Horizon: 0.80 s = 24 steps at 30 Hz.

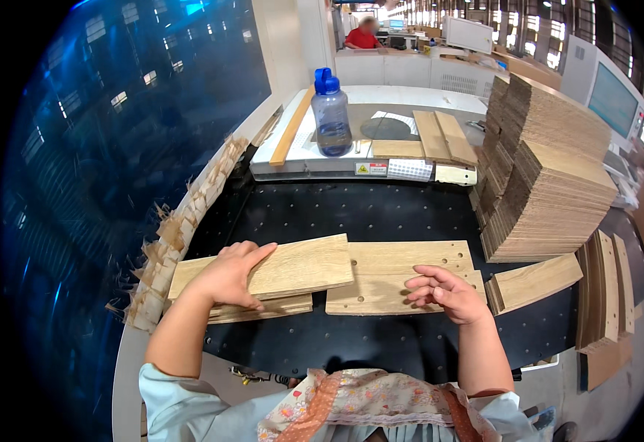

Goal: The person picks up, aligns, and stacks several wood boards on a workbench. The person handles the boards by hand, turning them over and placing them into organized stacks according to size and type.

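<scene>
My left hand grips a plain light wooden board by its left part, thumb at the near edge and fingers over the top. Its right end is raised and tilted. Beneath it, more wooden boards lie on the black perforated table. To the right, a wooden board with drilled holes lies flat, partly over another board. Over its right end hovers my right hand, fingers loosely curled and apart, holding nothing.
Tall stacks of boards stand at the right, with a short pile before them. A blue-capped water bottle and loose boards sit on the white machine top. Splintered edging lines the left. A person in red is far back.
</scene>
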Tool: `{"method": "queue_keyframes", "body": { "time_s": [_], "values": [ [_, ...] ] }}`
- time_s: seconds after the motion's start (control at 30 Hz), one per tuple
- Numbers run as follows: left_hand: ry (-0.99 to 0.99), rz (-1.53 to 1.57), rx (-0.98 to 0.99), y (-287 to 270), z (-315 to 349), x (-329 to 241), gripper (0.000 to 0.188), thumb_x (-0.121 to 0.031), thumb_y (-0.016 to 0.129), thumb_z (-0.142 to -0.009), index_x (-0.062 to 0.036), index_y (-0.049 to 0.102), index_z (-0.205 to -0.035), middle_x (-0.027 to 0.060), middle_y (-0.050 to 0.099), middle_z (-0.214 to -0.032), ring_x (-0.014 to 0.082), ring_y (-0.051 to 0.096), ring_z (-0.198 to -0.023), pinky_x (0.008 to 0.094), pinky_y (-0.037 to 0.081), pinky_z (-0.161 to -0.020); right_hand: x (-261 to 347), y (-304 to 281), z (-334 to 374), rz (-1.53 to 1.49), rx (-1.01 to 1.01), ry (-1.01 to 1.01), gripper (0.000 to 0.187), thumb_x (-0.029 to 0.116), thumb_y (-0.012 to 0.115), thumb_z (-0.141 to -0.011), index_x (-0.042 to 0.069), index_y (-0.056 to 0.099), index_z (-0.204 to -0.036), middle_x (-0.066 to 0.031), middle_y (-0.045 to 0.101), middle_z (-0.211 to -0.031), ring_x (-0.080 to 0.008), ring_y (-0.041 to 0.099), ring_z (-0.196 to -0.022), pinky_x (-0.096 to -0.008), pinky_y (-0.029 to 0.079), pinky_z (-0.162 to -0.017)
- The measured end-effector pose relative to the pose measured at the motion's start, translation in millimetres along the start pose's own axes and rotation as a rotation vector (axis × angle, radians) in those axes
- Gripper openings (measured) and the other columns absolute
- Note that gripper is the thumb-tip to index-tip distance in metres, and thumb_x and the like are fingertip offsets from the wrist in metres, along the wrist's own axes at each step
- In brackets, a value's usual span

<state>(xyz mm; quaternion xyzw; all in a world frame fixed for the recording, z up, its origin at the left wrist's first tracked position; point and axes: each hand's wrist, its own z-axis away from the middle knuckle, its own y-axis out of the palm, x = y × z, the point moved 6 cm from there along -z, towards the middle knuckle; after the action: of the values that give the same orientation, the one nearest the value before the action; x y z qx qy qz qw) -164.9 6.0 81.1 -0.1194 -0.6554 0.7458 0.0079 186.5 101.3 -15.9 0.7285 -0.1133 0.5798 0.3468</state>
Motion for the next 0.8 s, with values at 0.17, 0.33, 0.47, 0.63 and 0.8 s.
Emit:
{"method": "queue_keyframes", "body": {
  "time_s": [0.17, 0.33, 0.47, 0.63, 0.8],
  "values": [
    [-0.036, -0.014, -0.061, 16, -12, 3, 0.112, -0.034, 0.087, -0.048, -0.0132, 0.033, -0.144, 0.0170, 0.046, -0.124, 0.0362, 0.044, -0.116, 0.0416, 0.034, -0.100, -4, -3, 3, 0.008, -0.002, -0.009, 0.059, 0.023, 0.063, -0.089, 0.002, 0.038, -0.138, -0.0154, 0.055, -0.125, -0.0231, 0.058, -0.108, -0.0339, 0.048, -0.088],
    [-0.087, -0.025, 0.004, 34, -14, 30, 0.113, -0.035, 0.087, -0.050, -0.0188, 0.031, -0.146, 0.0159, 0.047, -0.125, 0.0338, 0.042, -0.117, 0.0399, 0.033, -0.099, -14, -21, 12, 0.020, -0.078, -0.008, 0.064, 0.029, 0.067, -0.086, 0.002, 0.039, -0.137, -0.0169, 0.057, -0.122, -0.0270, 0.061, -0.105, -0.0376, 0.050, -0.086],
    [-0.170, -0.031, 0.036, 35, 8, 60, 0.112, -0.033, 0.088, -0.049, -0.0179, 0.033, -0.145, 0.0164, 0.046, -0.126, 0.0345, 0.041, -0.119, 0.0420, 0.031, -0.101, -20, -26, 6, 0.028, -0.094, 0.012, 0.065, 0.031, 0.069, -0.085, 0.002, 0.040, -0.136, -0.0172, 0.058, -0.121, -0.0276, 0.062, -0.104, -0.0382, 0.051, -0.085],
    [-0.217, 0.065, 0.028, 37, 33, 95, 0.115, -0.029, 0.090, -0.044, -0.0175, 0.034, -0.144, 0.0154, 0.045, -0.127, 0.0359, 0.040, -0.120, 0.0427, 0.030, -0.102, -26, -28, 2, 0.006, -0.104, 0.056, 0.059, 0.022, 0.066, -0.086, 0.003, 0.041, -0.136, -0.0144, 0.058, -0.122, -0.0247, 0.060, -0.105, -0.0363, 0.048, -0.091],
    [-0.204, 0.039, 0.026, 44, 42, 101, 0.115, -0.024, 0.090, -0.043, -0.0178, 0.034, -0.143, 0.0129, 0.045, -0.127, 0.0340, 0.040, -0.118, 0.0409, 0.030, -0.101, -31, -28, -3, -0.030, -0.080, 0.073, 0.056, 0.018, 0.064, -0.088, 0.002, 0.041, -0.136, -0.0155, 0.057, -0.123, -0.0232, 0.059, -0.107, -0.0341, 0.047, -0.091]
  ]
}}
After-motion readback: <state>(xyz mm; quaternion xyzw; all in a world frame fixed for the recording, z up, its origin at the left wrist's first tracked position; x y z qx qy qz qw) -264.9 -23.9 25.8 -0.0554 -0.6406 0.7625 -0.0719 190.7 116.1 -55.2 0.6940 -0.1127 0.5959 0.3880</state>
